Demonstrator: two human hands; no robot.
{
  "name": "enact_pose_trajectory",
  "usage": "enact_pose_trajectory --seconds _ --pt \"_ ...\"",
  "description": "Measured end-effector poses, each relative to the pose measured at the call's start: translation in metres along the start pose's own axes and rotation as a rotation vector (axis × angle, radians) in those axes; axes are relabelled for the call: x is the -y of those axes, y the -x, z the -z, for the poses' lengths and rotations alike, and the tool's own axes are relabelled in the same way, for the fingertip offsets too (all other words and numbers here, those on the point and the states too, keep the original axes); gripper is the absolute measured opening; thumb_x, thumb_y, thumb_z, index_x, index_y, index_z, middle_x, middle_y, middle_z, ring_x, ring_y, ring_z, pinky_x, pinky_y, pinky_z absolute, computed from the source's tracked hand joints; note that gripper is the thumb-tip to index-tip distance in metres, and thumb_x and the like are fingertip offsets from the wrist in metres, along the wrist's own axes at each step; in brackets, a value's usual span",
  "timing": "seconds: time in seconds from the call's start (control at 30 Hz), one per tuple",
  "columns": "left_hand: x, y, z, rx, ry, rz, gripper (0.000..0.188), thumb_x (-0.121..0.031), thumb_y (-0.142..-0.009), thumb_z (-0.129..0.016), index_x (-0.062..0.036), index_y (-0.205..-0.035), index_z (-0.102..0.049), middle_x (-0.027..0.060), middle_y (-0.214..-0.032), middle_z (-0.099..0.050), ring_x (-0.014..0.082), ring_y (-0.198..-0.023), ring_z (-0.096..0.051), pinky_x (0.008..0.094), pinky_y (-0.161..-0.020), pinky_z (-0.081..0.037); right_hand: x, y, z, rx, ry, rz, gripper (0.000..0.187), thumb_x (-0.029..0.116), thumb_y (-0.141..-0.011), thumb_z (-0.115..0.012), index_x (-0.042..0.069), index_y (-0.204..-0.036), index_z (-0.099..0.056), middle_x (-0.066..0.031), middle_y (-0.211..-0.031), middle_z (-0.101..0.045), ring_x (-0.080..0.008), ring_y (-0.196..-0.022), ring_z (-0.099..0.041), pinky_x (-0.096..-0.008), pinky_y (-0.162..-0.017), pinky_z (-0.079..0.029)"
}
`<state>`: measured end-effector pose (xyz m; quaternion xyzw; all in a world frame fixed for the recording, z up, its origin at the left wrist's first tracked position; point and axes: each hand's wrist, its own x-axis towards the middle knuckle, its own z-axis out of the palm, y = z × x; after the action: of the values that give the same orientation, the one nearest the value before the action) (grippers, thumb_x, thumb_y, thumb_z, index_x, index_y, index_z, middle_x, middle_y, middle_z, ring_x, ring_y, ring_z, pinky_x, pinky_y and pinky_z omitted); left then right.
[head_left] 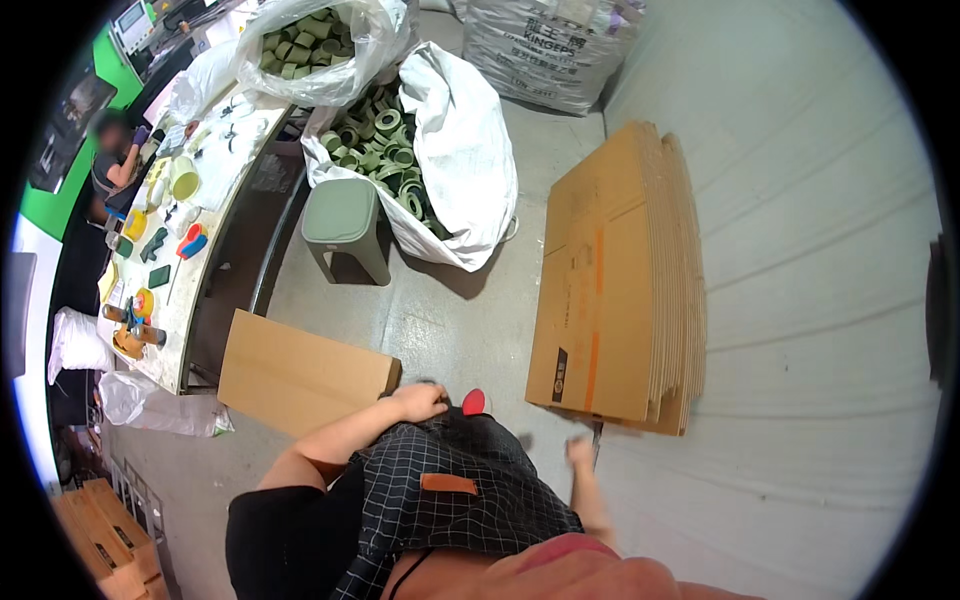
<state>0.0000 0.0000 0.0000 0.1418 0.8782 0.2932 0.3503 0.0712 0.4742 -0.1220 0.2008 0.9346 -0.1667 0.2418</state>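
Observation:
My left hand [420, 401] rests at the edge of the black checked apron [455, 460] in front of me, its fingers curled in. Whatever those fingers hold, if anything, is hidden. A flat brown cardboard box [300, 370] lies on the floor just beyond my left forearm. My right hand [580, 455] hangs low beside the apron, smeared by motion, so its fingers cannot be read. Nearest to it is a tall stack of folded cardboard boxes [600, 290], standing on edge against the pale wall sheet. A red shoe tip [474, 401] shows past the apron.
A green stool [341, 212] stands before a white sack [460, 150] of green rings. Another clear bag [370, 40] of green pieces sits behind it. At left, a long worktable [215, 235] carries tools and tape; a person [115, 165] sits beyond. Cartons [110, 535] stand lower left.

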Motion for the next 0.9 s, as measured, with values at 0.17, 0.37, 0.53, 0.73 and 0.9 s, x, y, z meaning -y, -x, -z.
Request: enact_pose_trajectory --seconds 0.17,0.37,0.53,0.73,0.9 --pt "0.041 -0.072 0.065 -0.287 0.051 0.208 0.036 -0.034 -0.088 -0.064 -0.0067 -0.111 -0.066 0.0180 -0.111 -0.069 0.0361 -0.111 -0.063 0.0473 -0.094 -0.051 0.282 -0.206 0.202 -0.160 0.167 0.499 0.032 0.026 -0.087 -0.064 0.003 -0.110 -0.061 -0.0209 -0.111 -0.066 -0.0390 -0.104 -0.064 -0.0484 -0.089 -0.051" --pt "0.106 -0.243 0.119 -0.282 0.041 0.236 0.041 -0.036 -0.084 -0.068 -0.0032 -0.109 -0.063 0.0163 -0.116 -0.066 0.0328 -0.110 -0.063 0.0469 -0.095 -0.048 0.540 -0.318 0.191 -0.046 0.354 1.061 0.054 0.010 -0.075 -0.075 0.009 -0.127 -0.059 -0.0124 -0.121 -0.064 -0.0326 -0.113 -0.060 -0.0429 -0.098 -0.050" --pt "0.180 -0.393 0.147 -0.388 0.006 0.503 0.050 -0.026 -0.082 -0.066 -0.0014 -0.125 -0.058 0.0169 -0.127 -0.060 0.0322 -0.124 -0.052 0.0494 -0.109 -0.035 0.637 -0.382 0.050 0.247 0.908 1.586 0.058 0.011 -0.083 -0.067 0.005 -0.138 -0.053 -0.0120 -0.144 -0.051 -0.0320 -0.140 -0.041 -0.0461 -0.118 -0.030" --pt "0.248 -0.498 0.161 -0.337 -0.296 0.578 0.045 -0.023 -0.089 -0.056 -0.0055 -0.131 -0.060 0.0163 -0.139 -0.056 0.0351 -0.138 -0.044 0.0492 -0.119 -0.025 0.743 -0.493 -0.055 0.349 1.499 1.852 0.056 0.037 -0.090 -0.059 0.008 -0.138 -0.055 -0.0093 -0.144 -0.054 -0.0292 -0.138 -0.045 -0.0521 -0.117 -0.027" --pt "0.309 -0.529 0.149 0.077 -0.285 0.497 0.037 -0.022 -0.096 -0.049 -0.0096 -0.126 -0.066 0.0103 -0.125 -0.067 0.0277 -0.132 -0.052 0.0485 -0.123 -0.014 0.759 -0.663 0.049 0.646 0.897 1.159 0.038 0.033 -0.101 -0.048 0.003 -0.120 -0.062 -0.0200 -0.119 -0.066 -0.0387 -0.113 -0.060 -0.0488 -0.096 -0.047"
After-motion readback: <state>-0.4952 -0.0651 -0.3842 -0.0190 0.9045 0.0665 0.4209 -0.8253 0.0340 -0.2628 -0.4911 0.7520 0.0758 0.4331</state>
